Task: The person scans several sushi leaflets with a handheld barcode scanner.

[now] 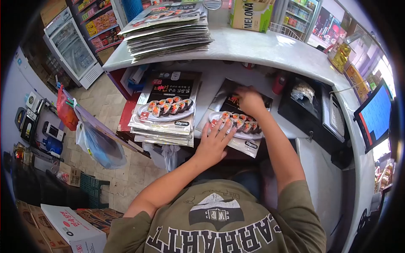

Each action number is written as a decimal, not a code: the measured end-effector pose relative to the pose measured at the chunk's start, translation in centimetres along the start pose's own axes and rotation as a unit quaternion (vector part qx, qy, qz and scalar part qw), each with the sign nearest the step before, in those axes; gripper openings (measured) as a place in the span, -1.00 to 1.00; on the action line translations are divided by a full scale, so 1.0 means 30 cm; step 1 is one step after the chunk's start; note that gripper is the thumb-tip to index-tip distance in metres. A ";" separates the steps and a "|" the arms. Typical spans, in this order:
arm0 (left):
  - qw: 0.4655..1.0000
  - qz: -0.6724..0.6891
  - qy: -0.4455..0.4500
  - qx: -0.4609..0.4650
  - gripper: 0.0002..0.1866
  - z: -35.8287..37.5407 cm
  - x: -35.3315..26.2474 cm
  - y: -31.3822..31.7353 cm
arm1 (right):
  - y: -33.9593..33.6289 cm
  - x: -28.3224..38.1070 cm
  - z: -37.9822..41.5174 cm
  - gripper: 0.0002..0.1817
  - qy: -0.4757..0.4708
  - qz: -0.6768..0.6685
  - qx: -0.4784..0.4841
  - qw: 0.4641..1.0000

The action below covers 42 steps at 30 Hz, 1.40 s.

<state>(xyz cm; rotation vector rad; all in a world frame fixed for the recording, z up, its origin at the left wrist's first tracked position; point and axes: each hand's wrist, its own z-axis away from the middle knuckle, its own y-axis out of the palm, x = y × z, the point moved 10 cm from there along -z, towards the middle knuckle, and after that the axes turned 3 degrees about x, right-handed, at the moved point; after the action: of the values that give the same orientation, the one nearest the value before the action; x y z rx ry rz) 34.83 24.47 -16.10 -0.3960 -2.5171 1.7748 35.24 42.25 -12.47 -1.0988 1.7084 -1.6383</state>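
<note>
A seaweed packet with a picture of sliced kimbap lies tilted on the lower shelf in front of me. My left hand rests flat on its lower left part, fingers spread over the pictured plate. Over the packet's dark upper part is my right hand, its fingers bent toward the printed title and blurred. To the left, a stack of the same packets sits on the shelf, its top one face up. A taller packet stack stands on the white counter above.
Right of the packet is a black box with a clear bag and a notebook. A monitor stands at far right. The raised white counter curves across, holding a Melona box. Plastic bags hang at left; cartons sit below.
</note>
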 end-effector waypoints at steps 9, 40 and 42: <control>1.000 -0.005 0.000 0.000 -0.01 -0.001 -0.005 -0.003 | 0.014 0.028 0.022 -0.62 0.003 0.019 -0.066 0.998; 0.996 0.081 -0.005 -0.027 -0.01 -0.022 0.038 -0.027 | -0.084 0.232 0.409 -0.75 -0.146 -0.090 -0.082 0.982; 0.994 0.099 -0.025 -0.027 0.02 -0.026 0.052 -0.037 | -0.053 0.105 0.349 -0.74 -0.097 -0.065 -0.104 0.988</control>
<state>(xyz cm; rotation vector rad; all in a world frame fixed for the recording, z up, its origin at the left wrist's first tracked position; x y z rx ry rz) 33.25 25.21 -14.98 -0.6326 -2.6489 1.8037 42.52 33.96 -11.75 -1.4468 1.7391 -1.3972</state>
